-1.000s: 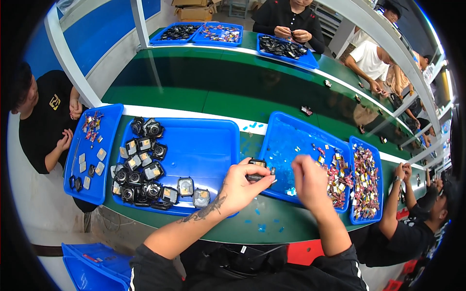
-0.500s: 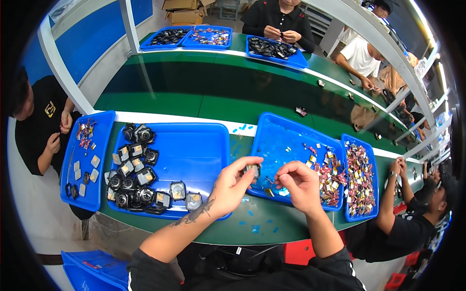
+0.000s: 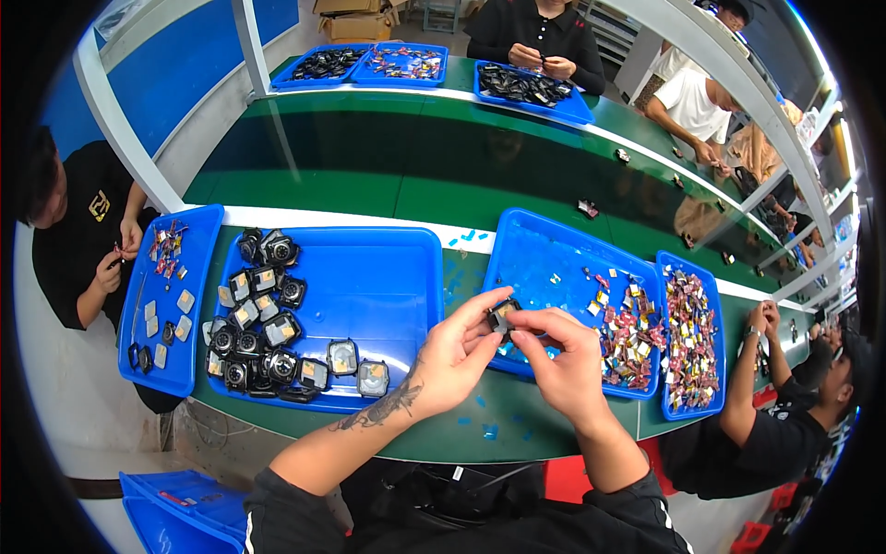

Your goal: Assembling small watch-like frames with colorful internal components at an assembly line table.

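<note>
Over green bench (image 3: 443, 194), fingers (image 3: 480, 312) pinch black part (image 3: 503, 317).

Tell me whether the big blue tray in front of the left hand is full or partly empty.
Partly empty: the big blue tray holds small dark parts on its left side only; its right half is bare.

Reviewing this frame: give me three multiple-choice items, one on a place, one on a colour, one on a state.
1. Where is the pile of small black parts?
A. Left end of the wide blue tray
B. On the floor
C. On the far belt

2. What colour is the work surface?
A. Red
B. Green
C. White

3. What are the left hand and right hand doing?
A. Resting flat
B. Lifting a tray
C. Pinching one small dark part together

Answers: 1 A, the pile fills the tray's left end. 2 B, green shows around the trays. 3 C, fingertips of both hands meet on it.
</note>
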A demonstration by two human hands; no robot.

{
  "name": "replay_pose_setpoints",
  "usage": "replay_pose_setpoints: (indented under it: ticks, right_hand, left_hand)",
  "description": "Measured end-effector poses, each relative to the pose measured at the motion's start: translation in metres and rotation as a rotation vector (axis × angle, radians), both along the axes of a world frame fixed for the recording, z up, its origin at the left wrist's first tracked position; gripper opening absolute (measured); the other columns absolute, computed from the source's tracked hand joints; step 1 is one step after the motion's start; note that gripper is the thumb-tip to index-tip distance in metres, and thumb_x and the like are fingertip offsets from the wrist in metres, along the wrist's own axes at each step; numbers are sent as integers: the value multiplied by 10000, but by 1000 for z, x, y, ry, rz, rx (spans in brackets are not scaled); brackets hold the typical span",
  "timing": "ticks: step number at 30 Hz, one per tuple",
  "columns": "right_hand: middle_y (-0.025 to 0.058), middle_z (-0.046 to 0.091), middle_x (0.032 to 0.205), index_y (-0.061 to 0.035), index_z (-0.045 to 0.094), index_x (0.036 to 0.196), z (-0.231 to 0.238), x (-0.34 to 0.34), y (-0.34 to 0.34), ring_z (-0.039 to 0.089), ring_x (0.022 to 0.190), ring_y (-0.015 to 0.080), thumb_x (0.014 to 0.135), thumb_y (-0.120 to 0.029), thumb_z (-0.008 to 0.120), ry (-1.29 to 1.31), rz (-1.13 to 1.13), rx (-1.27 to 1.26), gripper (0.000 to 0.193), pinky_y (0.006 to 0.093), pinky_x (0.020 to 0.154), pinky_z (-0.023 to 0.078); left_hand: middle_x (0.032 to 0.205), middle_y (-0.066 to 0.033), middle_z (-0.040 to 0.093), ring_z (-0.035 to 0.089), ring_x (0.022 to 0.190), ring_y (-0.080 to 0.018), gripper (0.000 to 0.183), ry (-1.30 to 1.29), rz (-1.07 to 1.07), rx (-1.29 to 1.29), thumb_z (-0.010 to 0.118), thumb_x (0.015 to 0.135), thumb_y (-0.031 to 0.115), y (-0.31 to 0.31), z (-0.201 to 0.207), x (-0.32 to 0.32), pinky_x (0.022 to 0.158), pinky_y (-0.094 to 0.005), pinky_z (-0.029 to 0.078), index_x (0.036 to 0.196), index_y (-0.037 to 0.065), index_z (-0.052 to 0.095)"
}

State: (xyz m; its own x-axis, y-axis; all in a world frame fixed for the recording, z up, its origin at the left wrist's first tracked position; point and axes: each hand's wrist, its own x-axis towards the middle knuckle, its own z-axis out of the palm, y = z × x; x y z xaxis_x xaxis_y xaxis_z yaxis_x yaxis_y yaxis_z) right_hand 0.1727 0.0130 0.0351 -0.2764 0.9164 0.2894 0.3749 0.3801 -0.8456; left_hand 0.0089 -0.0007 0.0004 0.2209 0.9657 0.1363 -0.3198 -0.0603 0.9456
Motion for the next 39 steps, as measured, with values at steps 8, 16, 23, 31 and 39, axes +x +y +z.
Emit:
replay_pose_setpoints:
  ticks: [8,16,23,31,39]
  right_hand:
    - [92,687,798,-19,683,882,1,-6,1,671,705,179,801,2,696,-74,-71,112,84,274,569,498]
    - [79,671,777,11,685,867,1,-7,1,616,704,144,779,13,703,17,-74,5,90,264,663,488]
    - [77,589,701,-26,624,786,1,-7,1,567,666,245,714,-3,738,-142,-77,298,136,352,624,439]
    - [92,577,819,-15,586,855,-5,-2,6,583,776,231,728,-35,750,-32,-122,242,208,341,671,473]
    - [76,635,988,18,586,1005,-7,18,-9,629,931,124,867,17,649,424,113,-440,151,252,803,543]
  left_hand:
    - [1332,-166,511,519,1233,-210,516,-3,-79,-15,436,935,-85,-2,-1,-2,1035,-303,418,1436,2,348]
    - [1321,-171,527,532,1221,-211,501,34,-66,16,442,933,-81,-4,2,-1,1025,-309,431,1424,-12,368]
    - [1326,-157,538,558,1188,-211,474,127,-22,80,443,933,-69,-5,-2,-1,992,-315,462,1403,-17,401]
    - [1275,-170,563,575,1148,-182,453,96,29,55,446,934,-71,-2,-1,1,974,-294,453,1383,-22,412]
    - [1238,-155,556,584,1132,-214,390,157,42,232,472,897,-98,4,3,-7,979,-324,472,1273,-22,543]
